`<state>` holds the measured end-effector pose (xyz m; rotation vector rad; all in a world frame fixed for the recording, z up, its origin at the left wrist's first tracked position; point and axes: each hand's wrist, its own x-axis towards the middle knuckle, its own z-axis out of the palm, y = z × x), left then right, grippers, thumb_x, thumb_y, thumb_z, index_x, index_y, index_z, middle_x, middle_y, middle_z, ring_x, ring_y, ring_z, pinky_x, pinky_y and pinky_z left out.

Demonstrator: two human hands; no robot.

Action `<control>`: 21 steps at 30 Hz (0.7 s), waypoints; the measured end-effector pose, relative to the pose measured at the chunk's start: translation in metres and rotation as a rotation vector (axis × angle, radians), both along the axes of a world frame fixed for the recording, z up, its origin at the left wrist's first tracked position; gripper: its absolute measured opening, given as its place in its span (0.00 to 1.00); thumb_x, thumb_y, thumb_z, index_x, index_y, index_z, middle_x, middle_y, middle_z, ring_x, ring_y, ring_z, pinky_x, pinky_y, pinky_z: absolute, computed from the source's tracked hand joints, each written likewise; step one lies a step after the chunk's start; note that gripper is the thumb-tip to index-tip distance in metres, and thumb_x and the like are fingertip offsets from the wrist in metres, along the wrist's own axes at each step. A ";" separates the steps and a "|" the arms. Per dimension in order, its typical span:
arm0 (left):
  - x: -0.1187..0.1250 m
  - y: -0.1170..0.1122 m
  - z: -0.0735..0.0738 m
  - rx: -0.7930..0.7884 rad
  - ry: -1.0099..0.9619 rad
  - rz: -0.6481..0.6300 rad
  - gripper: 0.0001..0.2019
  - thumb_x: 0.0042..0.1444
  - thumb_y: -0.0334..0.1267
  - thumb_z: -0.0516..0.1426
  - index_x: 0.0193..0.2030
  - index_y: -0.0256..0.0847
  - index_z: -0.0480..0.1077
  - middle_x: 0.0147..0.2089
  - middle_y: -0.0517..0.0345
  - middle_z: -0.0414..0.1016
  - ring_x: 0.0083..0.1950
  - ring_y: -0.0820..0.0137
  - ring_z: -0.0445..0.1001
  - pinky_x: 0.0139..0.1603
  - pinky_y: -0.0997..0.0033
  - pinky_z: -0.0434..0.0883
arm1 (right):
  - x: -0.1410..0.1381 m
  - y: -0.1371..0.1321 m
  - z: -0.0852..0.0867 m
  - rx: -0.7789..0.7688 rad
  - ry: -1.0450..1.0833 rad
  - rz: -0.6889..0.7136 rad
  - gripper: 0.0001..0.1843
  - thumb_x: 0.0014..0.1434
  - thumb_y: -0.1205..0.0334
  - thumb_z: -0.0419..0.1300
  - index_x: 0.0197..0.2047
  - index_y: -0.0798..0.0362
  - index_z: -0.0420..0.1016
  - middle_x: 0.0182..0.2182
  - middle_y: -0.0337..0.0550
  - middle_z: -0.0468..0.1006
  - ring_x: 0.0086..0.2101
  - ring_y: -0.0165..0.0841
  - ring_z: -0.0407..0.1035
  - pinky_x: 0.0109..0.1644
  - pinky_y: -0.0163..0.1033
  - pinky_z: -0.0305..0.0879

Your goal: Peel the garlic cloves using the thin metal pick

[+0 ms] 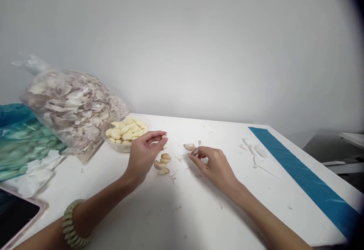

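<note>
Papery garlic cloves (162, 163) in a heap between the hands — left hand (142, 155) pinching a pale clove (164, 137), right hand (213, 167) closed on a small metal tool (195, 152) — clear bowl (114, 147) of peeled cloves (125, 132) just beyond the heap

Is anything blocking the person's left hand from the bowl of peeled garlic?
Nothing visible stands in the way: the left hand sits right beside the clear plastic bowl of peeled garlic cloves, its fingers close to the rim.
</note>
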<state>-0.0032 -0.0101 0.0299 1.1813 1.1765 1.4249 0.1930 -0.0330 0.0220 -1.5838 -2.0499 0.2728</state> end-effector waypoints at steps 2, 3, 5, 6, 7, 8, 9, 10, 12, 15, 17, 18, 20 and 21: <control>-0.004 0.001 0.007 0.077 0.061 0.020 0.12 0.43 0.40 0.65 0.36 0.40 0.78 0.39 0.52 0.78 0.40 0.67 0.73 0.40 0.72 0.69 | -0.001 0.000 -0.001 0.009 0.007 0.004 0.10 0.59 0.59 0.54 0.29 0.50 0.73 0.25 0.37 0.77 0.25 0.32 0.70 0.28 0.36 0.61; -0.007 0.001 0.011 0.121 0.100 0.032 0.12 0.43 0.39 0.65 0.36 0.40 0.78 0.39 0.52 0.78 0.40 0.67 0.73 0.41 0.72 0.69 | -0.001 -0.001 -0.001 0.013 0.010 0.012 0.11 0.59 0.59 0.54 0.29 0.50 0.73 0.25 0.38 0.77 0.25 0.32 0.71 0.28 0.36 0.61; -0.016 0.006 0.019 0.231 0.214 0.067 0.12 0.44 0.38 0.64 0.38 0.42 0.79 0.39 0.52 0.79 0.37 0.68 0.73 0.40 0.72 0.68 | -0.001 -0.001 -0.001 0.020 0.017 0.028 0.10 0.60 0.59 0.54 0.30 0.50 0.74 0.25 0.38 0.77 0.25 0.33 0.71 0.29 0.37 0.62; -0.022 0.010 0.023 0.287 0.290 0.092 0.12 0.44 0.38 0.64 0.38 0.43 0.79 0.39 0.53 0.79 0.35 0.68 0.72 0.40 0.72 0.67 | -0.001 -0.001 -0.001 0.023 0.020 0.031 0.10 0.60 0.59 0.54 0.30 0.50 0.74 0.25 0.38 0.77 0.25 0.33 0.71 0.29 0.37 0.63; -0.030 0.015 0.025 0.342 0.377 0.127 0.11 0.46 0.38 0.63 0.38 0.43 0.79 0.39 0.53 0.79 0.34 0.68 0.72 0.40 0.71 0.67 | -0.001 -0.001 -0.002 0.022 0.025 0.030 0.10 0.60 0.59 0.54 0.30 0.50 0.73 0.25 0.38 0.77 0.25 0.33 0.71 0.30 0.37 0.63; -0.038 0.020 0.027 0.392 0.464 0.189 0.10 0.48 0.39 0.61 0.38 0.43 0.79 0.39 0.53 0.79 0.34 0.68 0.72 0.41 0.70 0.66 | 0.000 -0.001 -0.002 0.019 0.033 0.024 0.11 0.60 0.59 0.54 0.29 0.50 0.73 0.25 0.38 0.77 0.26 0.33 0.71 0.30 0.37 0.63; -0.047 0.027 0.027 0.418 0.565 0.233 0.10 0.50 0.39 0.59 0.39 0.43 0.79 0.40 0.52 0.79 0.35 0.67 0.72 0.41 0.70 0.66 | 0.000 0.000 -0.003 0.013 0.043 0.016 0.11 0.60 0.59 0.54 0.28 0.51 0.72 0.24 0.38 0.76 0.26 0.33 0.70 0.30 0.37 0.64; -0.055 0.033 0.027 0.431 0.662 0.263 0.11 0.52 0.38 0.57 0.40 0.42 0.78 0.42 0.51 0.79 0.38 0.65 0.73 0.43 0.68 0.66 | 0.000 0.001 -0.004 0.003 0.054 0.013 0.12 0.60 0.58 0.53 0.28 0.51 0.72 0.24 0.38 0.76 0.26 0.33 0.70 0.31 0.38 0.64; -0.071 0.044 0.025 0.417 0.820 0.278 0.13 0.54 0.37 0.53 0.41 0.40 0.78 0.43 0.49 0.79 0.45 0.60 0.73 0.47 0.65 0.66 | -0.001 0.002 -0.005 -0.022 0.077 0.021 0.12 0.60 0.58 0.53 0.28 0.52 0.72 0.24 0.38 0.76 0.26 0.33 0.69 0.31 0.38 0.64; -0.085 0.053 0.022 0.355 0.988 0.281 0.15 0.55 0.36 0.51 0.42 0.41 0.78 0.42 0.47 0.79 0.48 0.55 0.71 0.50 0.59 0.64 | -0.002 0.003 -0.006 -0.050 0.114 0.042 0.12 0.61 0.58 0.53 0.29 0.52 0.72 0.26 0.39 0.76 0.28 0.33 0.69 0.32 0.39 0.65; -0.086 0.053 0.022 0.331 1.043 0.284 0.16 0.56 0.36 0.50 0.45 0.40 0.77 0.42 0.46 0.79 0.48 0.53 0.71 0.50 0.57 0.64 | -0.003 0.003 -0.005 -0.055 0.148 0.043 0.14 0.61 0.56 0.52 0.29 0.52 0.72 0.26 0.40 0.75 0.27 0.33 0.69 0.33 0.40 0.66; -0.085 0.052 0.022 0.338 1.051 0.286 0.17 0.56 0.37 0.49 0.46 0.39 0.76 0.42 0.45 0.79 0.48 0.53 0.71 0.50 0.57 0.64 | -0.003 0.003 -0.004 -0.051 0.172 0.044 0.15 0.62 0.56 0.52 0.29 0.53 0.73 0.25 0.40 0.75 0.27 0.33 0.68 0.33 0.40 0.67; -0.078 0.049 0.020 0.413 1.027 0.300 0.18 0.58 0.38 0.49 0.49 0.37 0.74 0.45 0.43 0.78 0.48 0.54 0.71 0.51 0.57 0.64 | -0.002 0.004 -0.003 -0.039 0.246 0.057 0.16 0.61 0.54 0.52 0.29 0.53 0.72 0.27 0.42 0.75 0.28 0.32 0.68 0.33 0.40 0.68; -0.072 0.046 0.018 0.480 1.005 0.300 0.18 0.58 0.38 0.49 0.50 0.35 0.73 0.46 0.43 0.77 0.48 0.55 0.71 0.52 0.57 0.64 | -0.001 0.005 -0.003 -0.041 0.300 0.064 0.16 0.61 0.53 0.52 0.29 0.54 0.72 0.29 0.44 0.76 0.29 0.32 0.68 0.33 0.39 0.68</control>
